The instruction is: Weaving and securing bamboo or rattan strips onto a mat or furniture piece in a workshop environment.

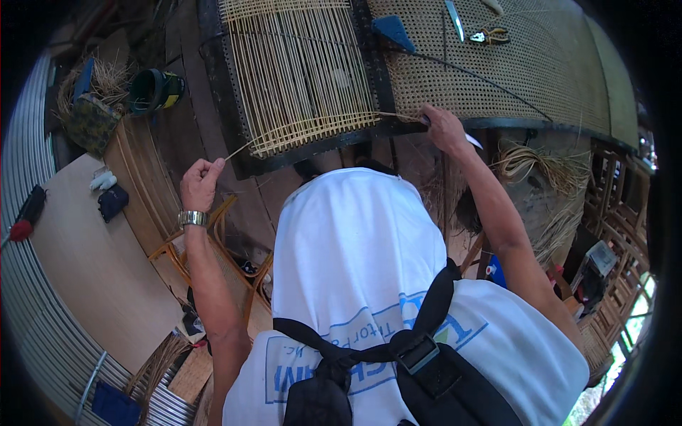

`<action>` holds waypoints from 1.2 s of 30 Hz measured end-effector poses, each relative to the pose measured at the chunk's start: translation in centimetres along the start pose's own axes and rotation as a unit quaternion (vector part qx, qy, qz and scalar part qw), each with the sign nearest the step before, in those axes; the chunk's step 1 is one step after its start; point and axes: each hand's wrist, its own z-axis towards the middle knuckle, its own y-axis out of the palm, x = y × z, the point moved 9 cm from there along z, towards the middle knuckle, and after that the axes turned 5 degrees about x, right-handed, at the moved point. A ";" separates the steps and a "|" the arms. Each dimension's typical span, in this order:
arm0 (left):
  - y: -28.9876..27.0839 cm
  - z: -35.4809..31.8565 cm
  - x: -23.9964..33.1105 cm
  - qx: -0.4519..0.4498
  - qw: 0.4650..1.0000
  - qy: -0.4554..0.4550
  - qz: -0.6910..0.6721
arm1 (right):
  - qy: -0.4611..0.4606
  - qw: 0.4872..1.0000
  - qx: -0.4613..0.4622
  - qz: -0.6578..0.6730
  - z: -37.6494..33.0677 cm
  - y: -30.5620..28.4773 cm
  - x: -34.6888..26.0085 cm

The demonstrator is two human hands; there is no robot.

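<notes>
My left hand [200, 182], with a metal watch on the wrist, pinches the end of a thin cane strand [239, 150] that runs from the near edge of a partly woven rattan panel [302, 71]. My right hand [444, 128] presses on the dark frame edge [398, 126] between that panel and a finely woven cane panel [526, 64], holding a strand end and a small white piece. A white cloth covers my front below the frame.
A blue wedge [393, 30], a blade [455, 19] and pliers [490, 35] lie on the fine panel. Loose cane bundles [550, 170] hang at right. At left stand a wooden board [92, 263], a green container [153, 90] and a red-tipped tool [25, 216].
</notes>
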 end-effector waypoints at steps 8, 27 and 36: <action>-10.3 -3.3 -9.0 0.140 0.957 -0.086 0.239 | 0.224 0.964 0.107 0.100 -9.7 -11.9 6.2; 3.0 -0.6 1.8 0.011 0.999 -0.041 0.003 | 0.183 0.814 -0.158 0.527 2.4 -2.7 -17.3; 3.2 -1.3 1.3 0.083 0.967 -0.014 -0.240 | 0.039 0.918 -0.171 0.356 5.3 -3.8 -18.4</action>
